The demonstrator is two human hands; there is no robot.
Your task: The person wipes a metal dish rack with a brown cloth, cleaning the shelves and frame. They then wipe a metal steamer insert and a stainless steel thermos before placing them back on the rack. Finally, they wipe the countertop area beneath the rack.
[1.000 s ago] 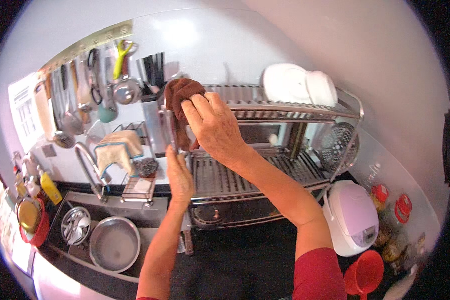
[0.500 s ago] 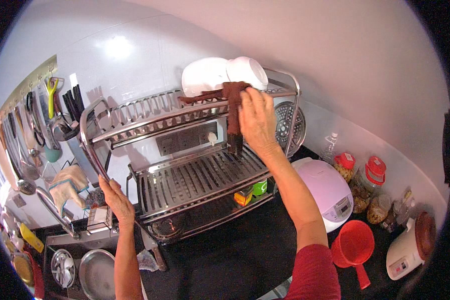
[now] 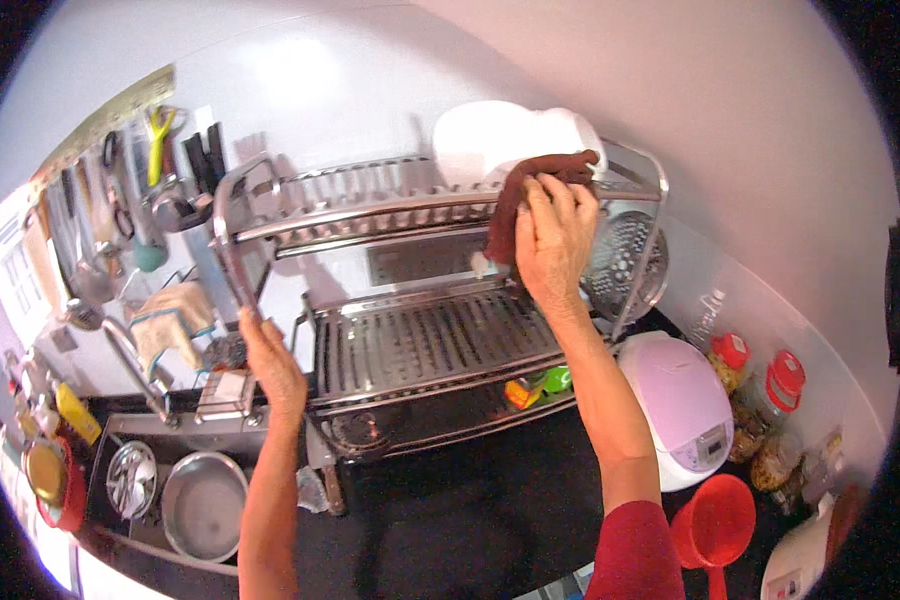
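Note:
A two-tier metal dish rack (image 3: 420, 394) stands on the black counter. My left hand (image 3: 273, 368) is closed on its left upright, below the upper tier. My right hand (image 3: 558, 240) grips a brown cloth (image 3: 511, 212) against the front rail of the upper tier, toward its right end. Part of the cloth hangs below the rail, and one end sticks out to the right over the top. Just behind the cloth, white bowls (image 3: 482, 138) rest on the upper tier. The slatted lower tier (image 3: 425, 345) bears nothing that I can make out.
Left of the rack are a sink with a metal basin (image 3: 205, 505), a faucet (image 3: 135, 360) and hanging utensils (image 3: 157, 150). A knife (image 3: 328, 475) lies by the rack's left foot. To the right stand a pink rice cooker (image 3: 675, 400), a red dipper (image 3: 718, 520) and several red-lidded jars (image 3: 785, 375).
The whole view has shifted, so the rack appears farther right. The cloth is more bunched, hangs less far down, and its end now points right. My left hand stays on the upright.

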